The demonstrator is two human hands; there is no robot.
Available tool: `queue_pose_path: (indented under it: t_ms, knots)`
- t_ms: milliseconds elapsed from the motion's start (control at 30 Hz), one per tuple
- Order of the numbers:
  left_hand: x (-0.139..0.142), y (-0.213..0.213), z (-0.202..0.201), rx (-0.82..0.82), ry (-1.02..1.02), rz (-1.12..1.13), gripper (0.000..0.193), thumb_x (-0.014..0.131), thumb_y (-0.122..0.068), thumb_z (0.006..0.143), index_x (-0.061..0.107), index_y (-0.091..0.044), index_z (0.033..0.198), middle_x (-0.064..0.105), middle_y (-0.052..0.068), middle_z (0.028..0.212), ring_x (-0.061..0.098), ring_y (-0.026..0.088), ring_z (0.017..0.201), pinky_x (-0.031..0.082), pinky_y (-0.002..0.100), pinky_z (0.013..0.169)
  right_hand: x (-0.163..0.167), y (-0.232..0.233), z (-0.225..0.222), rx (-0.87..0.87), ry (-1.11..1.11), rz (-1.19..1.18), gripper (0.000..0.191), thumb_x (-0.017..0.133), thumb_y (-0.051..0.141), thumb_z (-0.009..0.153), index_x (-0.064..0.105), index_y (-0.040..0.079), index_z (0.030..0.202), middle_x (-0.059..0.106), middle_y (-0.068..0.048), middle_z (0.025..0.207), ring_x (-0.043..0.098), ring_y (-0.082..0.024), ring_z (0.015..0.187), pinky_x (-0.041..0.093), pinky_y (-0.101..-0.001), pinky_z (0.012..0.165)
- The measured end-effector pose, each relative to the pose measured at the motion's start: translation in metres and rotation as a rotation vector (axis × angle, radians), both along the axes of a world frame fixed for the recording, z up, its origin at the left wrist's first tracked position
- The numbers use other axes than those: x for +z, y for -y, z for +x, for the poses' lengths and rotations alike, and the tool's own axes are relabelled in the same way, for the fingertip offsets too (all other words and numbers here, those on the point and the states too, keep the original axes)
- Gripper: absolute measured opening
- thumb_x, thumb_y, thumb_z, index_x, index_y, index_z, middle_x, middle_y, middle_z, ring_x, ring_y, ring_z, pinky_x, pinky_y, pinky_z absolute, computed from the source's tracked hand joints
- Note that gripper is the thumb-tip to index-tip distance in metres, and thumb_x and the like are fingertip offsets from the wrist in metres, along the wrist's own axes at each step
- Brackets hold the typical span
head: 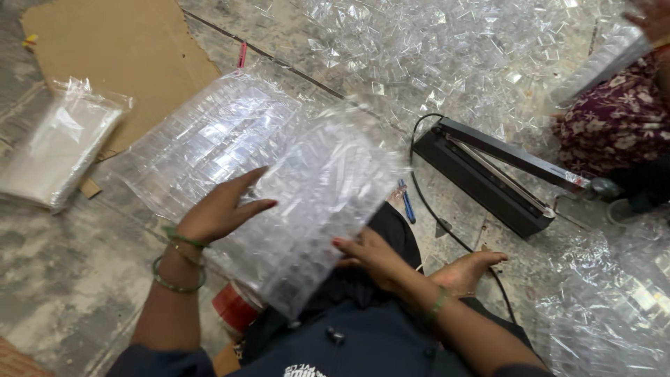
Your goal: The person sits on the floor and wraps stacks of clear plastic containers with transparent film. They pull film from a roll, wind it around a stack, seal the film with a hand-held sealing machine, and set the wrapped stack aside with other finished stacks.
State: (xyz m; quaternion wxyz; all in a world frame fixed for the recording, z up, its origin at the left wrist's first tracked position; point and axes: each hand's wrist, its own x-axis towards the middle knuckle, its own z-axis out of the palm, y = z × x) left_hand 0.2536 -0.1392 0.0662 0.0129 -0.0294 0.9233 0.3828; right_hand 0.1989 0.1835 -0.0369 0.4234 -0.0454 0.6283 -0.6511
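A grey concrete floor is seen, its far edge covered by a wide heap of clear plastic pieces. A brown cardboard sheet is laid at the far left corner, with a flat stack of clear bags just beside it. A black heat sealer is set at the right, its cord trailed along the floor, and a blue pen lies near it. Another person's patterned sleeve is seen at the right edge. A filled clear packet is held over the lap, above a second packet laid on the floor. The left hand is spread flat on its top face, fingers open; its lower edge is gripped by the right hand.
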Motion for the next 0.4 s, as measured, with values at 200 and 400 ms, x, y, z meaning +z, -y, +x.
queue_pose_path:
  t_ms: [200,400]
  knots:
    - [-0.008,-0.022,0.023,-0.026,-0.340,-0.265,0.076,0.074,-0.043,0.086,0.050,-0.005,0.147,0.060,0.020,0.140,0.057,0.038,0.129,0.046,0.045,0.106,-0.047,0.066,0.006,0.102,-0.001,0.005,0.072,0.069,0.032,0.095,0.038,-0.005,0.147,0.068,-0.019,0.120,0.072,-0.025,0.103,0.062,-0.0349,0.086]
    - [-0.049,-0.095,0.022,-0.146,-0.377,-0.394,0.095,0.078,-0.049,0.073,0.044,-0.003,0.147,0.039,0.026,0.152,0.034,0.046,0.144,0.027,0.063,0.114,-0.071,0.022,0.004,0.167,-0.139,-0.100,0.071,0.066,0.032,0.102,0.037,-0.007,0.153,0.068,-0.021,0.123,0.069,-0.026,0.107,0.059,-0.0351,0.088]
